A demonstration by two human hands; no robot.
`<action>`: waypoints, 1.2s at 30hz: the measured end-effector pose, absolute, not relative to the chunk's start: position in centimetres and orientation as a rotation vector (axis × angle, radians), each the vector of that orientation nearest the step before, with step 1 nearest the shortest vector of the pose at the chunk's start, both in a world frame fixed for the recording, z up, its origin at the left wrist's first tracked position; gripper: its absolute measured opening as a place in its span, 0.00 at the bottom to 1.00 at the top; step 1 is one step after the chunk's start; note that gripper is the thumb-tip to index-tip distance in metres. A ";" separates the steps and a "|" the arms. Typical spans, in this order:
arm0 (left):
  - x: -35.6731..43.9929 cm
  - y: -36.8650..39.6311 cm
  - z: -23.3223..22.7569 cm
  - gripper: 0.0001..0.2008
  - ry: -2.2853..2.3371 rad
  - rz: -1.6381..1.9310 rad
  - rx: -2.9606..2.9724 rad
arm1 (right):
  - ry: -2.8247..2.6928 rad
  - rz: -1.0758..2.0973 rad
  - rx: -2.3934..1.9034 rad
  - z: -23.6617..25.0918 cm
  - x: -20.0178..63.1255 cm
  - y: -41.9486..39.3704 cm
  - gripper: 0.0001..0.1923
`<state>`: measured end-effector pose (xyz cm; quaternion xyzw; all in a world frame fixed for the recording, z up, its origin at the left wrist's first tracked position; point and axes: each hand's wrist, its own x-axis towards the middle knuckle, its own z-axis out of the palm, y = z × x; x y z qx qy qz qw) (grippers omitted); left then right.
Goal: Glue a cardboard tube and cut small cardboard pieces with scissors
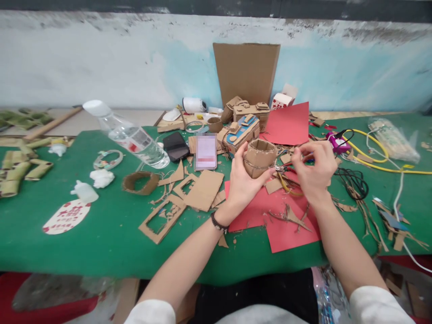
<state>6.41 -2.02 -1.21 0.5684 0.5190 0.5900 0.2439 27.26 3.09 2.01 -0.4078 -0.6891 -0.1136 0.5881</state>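
My left hand [243,177] is wrapped round a small cardboard cup [259,155], an open-topped ring of folded brown strips, holding it upright above the red paper. Just right of the cup is my right hand [316,166], its fingers curled and pinched together; whatever is in them is too small or hidden to name. Between the two hands lie pliers [281,168] with a metal head and red handle, partly covered. Below the hands, red paper sheets [249,211] carry torn cardboard scraps [290,217].
A tilted-looking water bottle [135,139], a black phone [176,146] and a lit phone [205,152] stand left of centre. Cardboard frames [165,220] lie nearer. Behind are cardboard models [243,130]. A purple power block [338,143] and yellow cable [384,153] are at right.
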 end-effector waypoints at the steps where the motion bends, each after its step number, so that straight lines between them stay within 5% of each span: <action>1: 6.4 -2.0 -1.2 0.53 1.403 1.622 1.532 | -1.566 -0.267 -0.974 2.1 27.8 3.4 0.07; 11: 6.4 -1.7 -1.2 0.49 1.361 1.676 1.498 | -1.819 -0.119 -0.695 1.5 26.1 2.3 0.04; 16: 6.0 -1.5 -1.8 0.52 1.386 1.711 1.588 | -1.956 -0.042 -0.600 0.8 24.3 1.1 0.12; 21: 6.0 -1.9 -1.6 0.50 1.422 1.717 1.704 | -1.941 -0.001 -0.625 0.9 24.2 1.2 0.02; 36: 6.4 -2.2 -0.7 0.53 1.191 1.634 1.461 | -1.285 0.028 -1.013 1.0 28.8 5.3 0.16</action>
